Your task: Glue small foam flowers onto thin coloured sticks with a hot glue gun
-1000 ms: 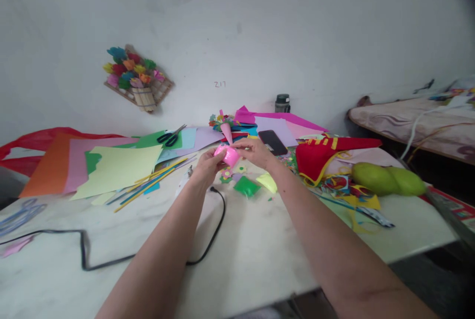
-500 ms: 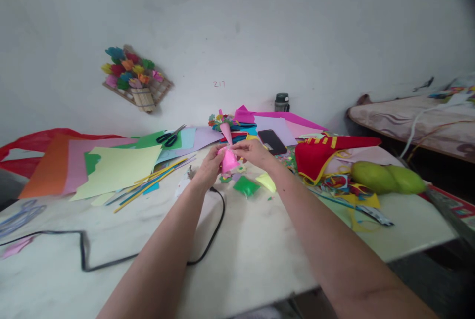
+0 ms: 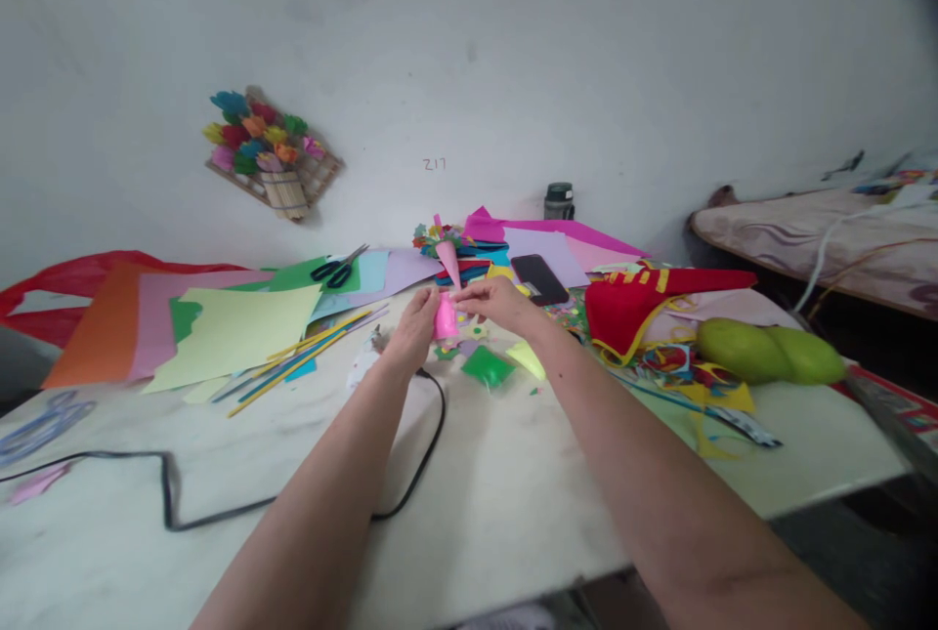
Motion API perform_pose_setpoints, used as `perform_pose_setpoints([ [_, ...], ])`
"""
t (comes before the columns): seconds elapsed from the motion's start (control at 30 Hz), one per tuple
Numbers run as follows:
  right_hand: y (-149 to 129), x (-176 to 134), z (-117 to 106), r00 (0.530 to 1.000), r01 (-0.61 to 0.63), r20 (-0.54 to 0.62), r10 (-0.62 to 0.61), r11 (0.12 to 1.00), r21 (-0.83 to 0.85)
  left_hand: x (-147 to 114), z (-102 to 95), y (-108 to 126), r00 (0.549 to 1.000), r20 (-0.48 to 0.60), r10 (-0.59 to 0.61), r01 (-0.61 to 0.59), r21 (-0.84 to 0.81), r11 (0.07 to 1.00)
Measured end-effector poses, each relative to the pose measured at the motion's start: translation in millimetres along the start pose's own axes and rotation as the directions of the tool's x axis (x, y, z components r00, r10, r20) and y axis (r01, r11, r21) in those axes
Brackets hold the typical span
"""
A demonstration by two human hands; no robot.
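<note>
My left hand [image 3: 416, 325] is closed on the left side of a small bright pink packet [image 3: 446, 319], held upright above the table. At the packet's top right edge, the fingers of my right hand [image 3: 498, 304] are pinched together; the fingertips are too small to make out fully. Just below lies a green packet [image 3: 489, 367], with a pale yellow piece [image 3: 528, 357] to its right. Behind the pink packet stands a pink paper cone [image 3: 447, 262] with small colourful paper shapes at its top.
Coloured paper sheets [image 3: 241, 327], dark scissors [image 3: 339, 269] and thin strips [image 3: 308, 361] lie left. A black cable [image 3: 438, 425] crosses the table. Rightward are a phone [image 3: 540, 278], a red cloth piece [image 3: 622, 308] and green fruit [image 3: 769, 350]. A bottle [image 3: 559, 201] stands behind.
The pink packet has turned and looks narrower, its flared lower part gone from view. My right fingers have shifted slightly at its top edge. The view has moved a little.
</note>
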State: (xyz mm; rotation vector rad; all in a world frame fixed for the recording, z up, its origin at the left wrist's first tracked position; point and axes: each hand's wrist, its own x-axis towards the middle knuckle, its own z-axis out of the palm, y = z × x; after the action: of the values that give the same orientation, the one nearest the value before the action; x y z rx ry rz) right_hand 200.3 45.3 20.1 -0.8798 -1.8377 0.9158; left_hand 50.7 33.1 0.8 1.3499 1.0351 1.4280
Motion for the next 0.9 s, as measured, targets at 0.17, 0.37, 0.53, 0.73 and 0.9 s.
perform_pose_setpoints([
  [0.17,-3,0,4,1.000,-0.017,-0.019,0.018,0.998,0.064,3,-1.0,-4,1.000,0.014,0.020,-0.020,0.020,1.000],
  [0.37,-7,0,5,0.995,-0.076,-0.056,0.077,0.997,0.008,7,-1.7,-6,0.998,-0.019,0.054,-0.053,0.054,0.997],
  [0.53,6,6,8,0.999,0.035,-0.027,-0.039,0.990,-0.134,7,-1.7,-4,0.994,-0.072,0.078,-0.070,0.108,0.992],
  [0.73,7,5,12,0.989,0.083,-0.083,-0.124,0.918,-0.387,6,-0.9,-3,0.996,-0.043,0.084,-0.078,0.129,0.989],
  [0.9,3,5,11,0.984,0.109,-0.088,-0.153,0.920,-0.376,8,-1.7,-3,0.996,-0.054,0.074,-0.069,0.088,0.994],
])
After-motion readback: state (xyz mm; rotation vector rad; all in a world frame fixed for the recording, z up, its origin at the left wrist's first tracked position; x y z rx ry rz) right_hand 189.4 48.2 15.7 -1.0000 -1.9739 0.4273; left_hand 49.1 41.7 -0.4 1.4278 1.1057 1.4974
